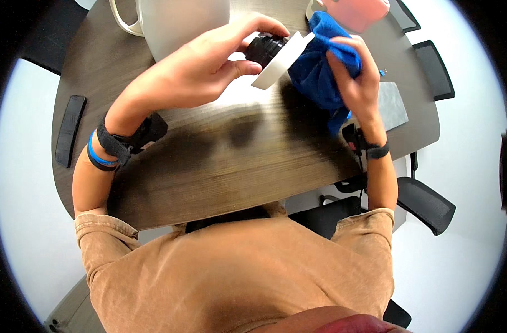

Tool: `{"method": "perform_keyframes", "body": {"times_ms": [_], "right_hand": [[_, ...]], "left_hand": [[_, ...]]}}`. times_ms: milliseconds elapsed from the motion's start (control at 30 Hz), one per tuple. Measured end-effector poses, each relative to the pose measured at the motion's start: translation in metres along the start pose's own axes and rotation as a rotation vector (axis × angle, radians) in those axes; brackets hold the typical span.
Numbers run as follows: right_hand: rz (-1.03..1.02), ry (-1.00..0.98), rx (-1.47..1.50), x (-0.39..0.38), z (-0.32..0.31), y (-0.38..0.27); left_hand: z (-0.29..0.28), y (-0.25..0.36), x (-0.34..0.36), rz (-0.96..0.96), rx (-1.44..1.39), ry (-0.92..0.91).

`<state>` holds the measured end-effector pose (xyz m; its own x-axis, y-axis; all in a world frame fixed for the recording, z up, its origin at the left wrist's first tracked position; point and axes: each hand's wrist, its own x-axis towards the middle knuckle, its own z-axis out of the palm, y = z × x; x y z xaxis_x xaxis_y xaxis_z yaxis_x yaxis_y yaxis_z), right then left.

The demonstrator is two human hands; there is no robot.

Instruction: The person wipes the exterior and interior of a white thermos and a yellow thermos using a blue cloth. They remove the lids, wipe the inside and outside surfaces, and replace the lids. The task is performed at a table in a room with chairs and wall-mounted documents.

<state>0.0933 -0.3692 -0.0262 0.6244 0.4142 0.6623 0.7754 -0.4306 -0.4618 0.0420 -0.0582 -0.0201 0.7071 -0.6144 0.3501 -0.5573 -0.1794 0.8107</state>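
My left hand (226,61) is closed round the black cylindrical part of a white lid (278,64). The lid is tilted above the table, its white rim toward the right. In my right hand (356,75) is a bunched blue cloth (314,75), its folds close against the lid's right edge. I cannot tell whether cloth and lid touch. Behind my left forearm stands a large white jug (181,25) with a loop handle at its left, its top cut off by the picture's edge.
On the dark wood table (209,183), a black phone-like slab (70,131) lies at the left. A pink rounded container (356,12) stands at the back right, and a flat grey sheet or pad (392,105) lies beyond my right wrist. Black chairs (434,69) line the right side.
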Motion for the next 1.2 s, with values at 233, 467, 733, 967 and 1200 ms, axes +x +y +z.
{"method": "perform_keyframes", "body": {"times_ms": [233, 467, 733, 967, 1200], "right_hand": [[-0.191, 0.057, -0.029, 0.006, 0.023, -0.029], [0.218, -0.081, 0.177, 0.006, 0.024, -0.030], [-0.028, -0.151, 0.257, 0.010, 0.006, -0.020], [-0.105, -0.322, 0.311, 0.007, 0.007, -0.010], [-0.042, -0.563, 0.359, 0.014, -0.008, -0.006]], "left_hand": [[0.007, -0.009, -0.001, 0.152, 0.073, 0.050], [0.002, -0.013, 0.001, 0.248, 0.284, 0.025], [0.001, -0.013, 0.002, 0.151, 0.305, -0.004], [-0.002, -0.009, -0.001, 0.159, 0.100, -0.138], [0.000, -0.009, -0.003, 0.184, 0.107, -0.225]]}}
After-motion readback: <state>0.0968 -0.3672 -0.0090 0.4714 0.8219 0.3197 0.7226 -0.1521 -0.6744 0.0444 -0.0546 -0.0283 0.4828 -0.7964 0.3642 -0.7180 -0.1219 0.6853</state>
